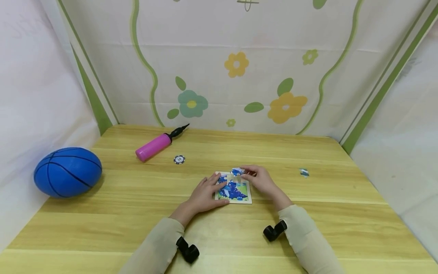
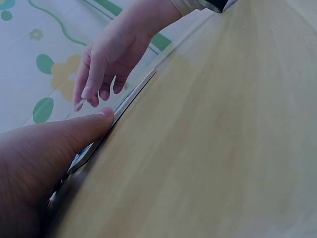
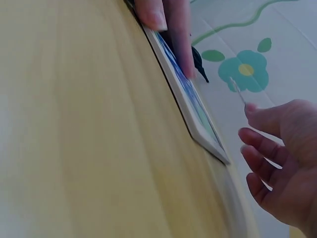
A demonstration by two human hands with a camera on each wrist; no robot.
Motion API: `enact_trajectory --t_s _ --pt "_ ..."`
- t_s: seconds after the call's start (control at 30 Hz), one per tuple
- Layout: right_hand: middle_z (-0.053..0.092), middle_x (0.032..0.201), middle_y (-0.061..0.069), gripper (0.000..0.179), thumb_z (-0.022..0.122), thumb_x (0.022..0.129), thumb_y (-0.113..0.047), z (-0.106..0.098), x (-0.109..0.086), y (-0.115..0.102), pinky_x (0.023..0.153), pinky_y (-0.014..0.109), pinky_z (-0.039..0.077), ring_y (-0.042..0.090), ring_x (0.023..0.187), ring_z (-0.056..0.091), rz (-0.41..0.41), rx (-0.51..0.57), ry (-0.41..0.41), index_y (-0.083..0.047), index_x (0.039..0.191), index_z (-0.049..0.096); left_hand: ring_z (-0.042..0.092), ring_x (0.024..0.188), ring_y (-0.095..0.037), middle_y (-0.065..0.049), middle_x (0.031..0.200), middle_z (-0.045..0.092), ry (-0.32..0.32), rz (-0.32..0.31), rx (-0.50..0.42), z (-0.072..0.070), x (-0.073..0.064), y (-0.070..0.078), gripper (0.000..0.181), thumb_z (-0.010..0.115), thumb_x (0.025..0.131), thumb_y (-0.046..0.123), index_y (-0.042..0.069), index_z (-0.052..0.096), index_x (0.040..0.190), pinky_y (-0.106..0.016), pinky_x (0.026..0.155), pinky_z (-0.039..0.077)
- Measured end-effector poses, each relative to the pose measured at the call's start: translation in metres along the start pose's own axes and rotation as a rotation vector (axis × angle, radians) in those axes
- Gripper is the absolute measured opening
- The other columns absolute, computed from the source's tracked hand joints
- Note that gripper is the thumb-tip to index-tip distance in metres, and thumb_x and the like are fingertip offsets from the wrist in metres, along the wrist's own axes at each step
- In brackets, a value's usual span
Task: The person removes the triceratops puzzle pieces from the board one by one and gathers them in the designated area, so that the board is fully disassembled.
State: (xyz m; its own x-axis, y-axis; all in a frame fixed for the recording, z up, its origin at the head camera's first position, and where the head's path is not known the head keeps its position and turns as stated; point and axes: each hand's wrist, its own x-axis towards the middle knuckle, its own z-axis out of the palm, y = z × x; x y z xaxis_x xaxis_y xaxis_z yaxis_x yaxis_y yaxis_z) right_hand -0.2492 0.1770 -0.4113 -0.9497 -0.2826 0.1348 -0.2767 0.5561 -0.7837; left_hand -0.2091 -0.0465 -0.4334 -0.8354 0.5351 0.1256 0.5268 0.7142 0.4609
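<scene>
A small square jigsaw puzzle with a white frame and a blue dinosaur picture lies flat on the table. Bare board shows in its upper part. My left hand rests on the frame's left side, fingers spread and fairly straight, thumb along the near edge. Between thumb and fingertips, my right hand pinches a blue-and-white puzzle piece just above the far edge. In the right wrist view the puzzle piece appears edge-on, raised off the board, with the other fingers loosely curled.
Another puzzle piece lies alone to the right. Beyond the puzzle are a round poker chip and a pink hand pump with a black nozzle. A blue ball sits at the table's left edge. Patterned cloth hangs behind.
</scene>
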Motion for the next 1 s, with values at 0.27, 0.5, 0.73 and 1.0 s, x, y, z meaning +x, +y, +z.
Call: enact_trajectory --t_s 0.27,0.5,0.73,1.0 --pt "0.056 0.087 0.006 0.029 0.059 0.082 -0.017 -0.038 -0.009 0.015 0.065 0.033 0.043 0.020 0.077 0.050 -0.017 -0.032 0.062 -0.009 0.111 0.060 0.011 0.128 -0.022 -0.009 0.140 0.020 0.008 -0.001 -0.003 0.000 -0.002 0.000 0.068 0.054 0.076 0.055 0.015 0.042 0.129 -0.042 0.101 0.008" --pt "0.057 0.090 0.010 0.034 0.058 0.084 -0.020 -0.072 -0.018 0.034 0.061 0.031 0.044 0.022 0.078 0.051 -0.008 -0.077 0.117 -0.004 0.114 0.057 0.010 0.128 -0.021 -0.008 0.140 0.020 0.011 0.001 -0.008 0.001 -0.001 0.000 0.068 0.054 0.075 0.056 0.015 0.042 0.129 -0.042 0.101 0.008" --pt "0.056 0.091 0.015 0.035 0.056 0.085 -0.018 -0.102 -0.023 0.057 0.060 0.027 0.044 0.022 0.078 0.050 0.007 -0.109 0.149 0.000 0.114 0.055 0.010 0.128 -0.020 -0.008 0.140 0.020 0.011 -0.007 -0.001 0.002 0.000 -0.001 0.068 0.053 0.075 0.057 0.016 0.043 0.129 -0.041 0.101 0.008" --pt "0.053 0.100 0.020 0.037 0.051 0.088 -0.020 -0.131 -0.036 0.079 0.060 0.026 0.042 0.023 0.082 0.047 0.120 -0.160 0.176 0.000 0.119 0.051 0.011 0.128 -0.021 -0.009 0.140 0.020 0.020 0.002 -0.003 0.002 0.000 0.000 0.068 0.054 0.075 0.055 0.015 0.043 0.129 -0.042 0.101 0.009"
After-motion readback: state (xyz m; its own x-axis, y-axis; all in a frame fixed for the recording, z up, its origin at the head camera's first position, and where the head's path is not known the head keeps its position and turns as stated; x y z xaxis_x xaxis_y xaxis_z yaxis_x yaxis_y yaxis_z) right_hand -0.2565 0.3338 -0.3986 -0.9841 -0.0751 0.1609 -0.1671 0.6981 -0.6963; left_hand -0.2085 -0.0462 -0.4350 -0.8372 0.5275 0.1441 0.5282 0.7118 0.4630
